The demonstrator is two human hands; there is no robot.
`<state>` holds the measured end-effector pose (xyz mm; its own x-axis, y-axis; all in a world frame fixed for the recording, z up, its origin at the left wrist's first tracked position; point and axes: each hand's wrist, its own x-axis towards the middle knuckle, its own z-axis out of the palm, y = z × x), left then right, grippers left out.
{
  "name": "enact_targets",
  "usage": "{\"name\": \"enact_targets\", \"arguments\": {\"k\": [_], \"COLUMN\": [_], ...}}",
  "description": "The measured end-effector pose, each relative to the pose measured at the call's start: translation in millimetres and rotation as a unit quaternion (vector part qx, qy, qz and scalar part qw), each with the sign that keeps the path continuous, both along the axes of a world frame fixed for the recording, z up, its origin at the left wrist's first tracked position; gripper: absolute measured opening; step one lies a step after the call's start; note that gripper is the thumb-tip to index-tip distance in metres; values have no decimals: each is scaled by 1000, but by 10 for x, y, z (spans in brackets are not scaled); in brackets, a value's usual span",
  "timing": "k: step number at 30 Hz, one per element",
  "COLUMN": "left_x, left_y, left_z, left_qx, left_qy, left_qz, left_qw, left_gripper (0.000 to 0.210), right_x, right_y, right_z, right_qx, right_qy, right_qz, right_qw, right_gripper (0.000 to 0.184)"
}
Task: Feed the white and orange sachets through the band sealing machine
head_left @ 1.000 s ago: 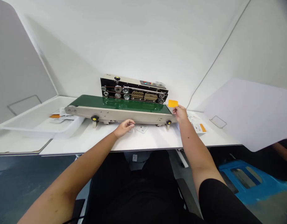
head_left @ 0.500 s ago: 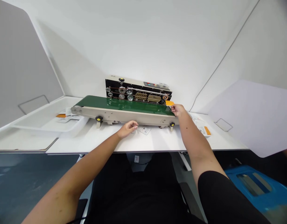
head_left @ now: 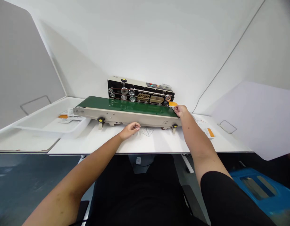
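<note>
Orange pouch [head_left: 172,104] is being pinched by right hand [head_left: 181,110] at sealer [head_left: 140,94] inlet, edge aligned for feeding; left hand [head_left: 129,129] is being rested loosely curled, empty, on tabletop [head_left: 159,142].

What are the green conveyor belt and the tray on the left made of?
Green conveyor belt: probably PVC or rubber, glossy; it reflects the rollers behind it. White rectangular tray: likely moulded plastic, smooth and faintly translucent, with rounded rims.
</note>
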<state>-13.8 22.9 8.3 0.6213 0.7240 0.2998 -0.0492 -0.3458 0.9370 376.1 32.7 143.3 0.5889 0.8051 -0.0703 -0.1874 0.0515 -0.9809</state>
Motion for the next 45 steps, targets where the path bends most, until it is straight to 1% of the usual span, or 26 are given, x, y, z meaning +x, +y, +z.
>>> {"name": "enact_targets", "arguments": {"k": [5, 10, 11, 13, 15, 16, 18, 20, 21, 23, 26, 28, 30, 31, 32, 34, 36, 37, 38, 41, 43, 45], "left_x": [-3, -3, -1, 1, 2, 3, 3, 4, 4, 4, 1, -1, -2, -1, 0, 4, 7, 6, 5, -3, -9, -13], "left_y": [2, -31, -31, -28, -23, -22, -24, -30, -33, -40, -46, -49, -52, -54, -56, -60, -62, -63, -63, -57, -48, -34], "left_z": [-6, 33, 34, 32, 27, 26, 29, 36, 39, 43, 42, 41, 42, 43, 44, 46, 42, 38, 33, 7, -13, -31], "left_qx": [4, 9, 11, 14, 14, 13, 10, 8, 7, 6, 8, 10, 11, 11, 10, 9, 8, 8, 10, 24, 33, 38], "left_qy": [-6, -8, -8, -10, -11, -11, -11, -11, -10, -8, -8, -9, -8, -7, -5, -2, 0, 2, 4, 15, 24, 31], "left_qz": [7, 11, 10, 8, 6, 3, 0, 1, 3, 6, 13, 17, 18, 17, 16, 11, 7, 5, 3, -2, -3, -3], "left_qw": [1000, 1000, 1000, 1000, 1000, 1000, 1000, 1000, 1000, 1000, 1000, 1000, 1000, 1000, 1000, 1000, 1000, 1000, 1000, 1000, 999, 999], "left_gripper": [43, 43, 44, 45, 45, 45, 44, 44, 43, 43, 42, 41, 40, 40, 40, 41, 42, 42, 43, 42, 43, 45], "right_x": [-68, -195, -216, -254, -298, -332, -443, -621, -731, -970, -1279, -1408, -1474, -1489, -1498, -1507, -1521, -1535, -1554, -1660, -1774, -1918], "right_y": [93, 119, 102, 34, -87, -167, -359, -573, -681, -883, -1119, -1223, -1284, -1298, -1299, -1250, -1115, -1010, -882, -397, -52, 250], "right_z": [29, 27, 17, -10, -46, -70, -139, -253, -332, -533, -896, -1112, -1243, -1263, -1248, -1120, -890, -753, -614, -237, -51, 81], "right_qx": [-39, -46, -44, -33, -2, 21, 76, 132, 154, 172, 147, 118, 92, 85, 84, 95, 98, 88, 69, -15, -66, -93], "right_qy": [7, -18, -27, -84, -189, -248, -339, -388, -400, -409, -406, -402, -411, -422, -433, -452, -468, -475, -484, -501, -506, -501], "right_qz": [16, 35, 34, 5, -62, -100, -165, -193, -191, -157, -81, -42, -11, 2, 12, 10, -10, -18, -20, 6, 4, -5], "right_qw": [999, 998, 998, 996, 980, 963, 923, 892, 883, 882, 898, 907, 907, 903, 897, 887, 878, 875, 872, 865, 860, 861], "right_gripper": [26, 15, 17, 32, 47, 49, 45, 37, 34, 32, 30, 27, 23, 20, 18, 18, 19, 21, 22, 30, 36, 39]}}
